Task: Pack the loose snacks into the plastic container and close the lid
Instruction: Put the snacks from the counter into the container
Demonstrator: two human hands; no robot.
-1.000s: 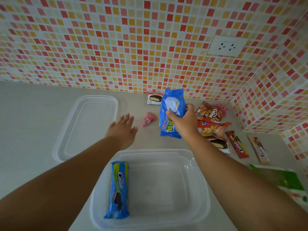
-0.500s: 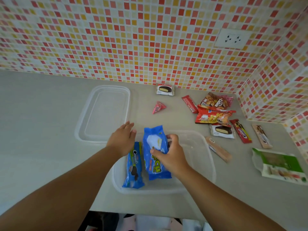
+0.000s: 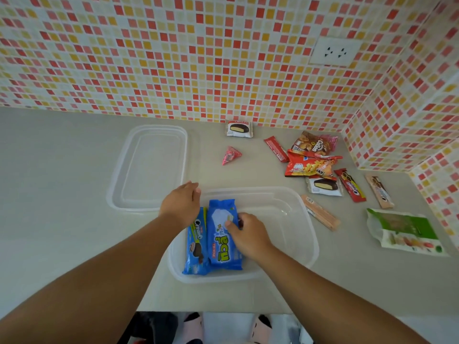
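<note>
Wall (image 3: 173,58): red, orange, yellow mosaic. Counter (image 3: 49,194) is beige. Two blue packs (image 3: 223,234) lie in the clear tub (image 3: 298,244).

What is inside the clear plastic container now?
Two blue snack packs lie side by side in the container: a cookie pack and a larger pack. The right hand covers part of it.

blue snack pack (image 3: 223,234) now lying in container (image 3: 293,219), beside cookie pack (image 3: 196,242)
</note>
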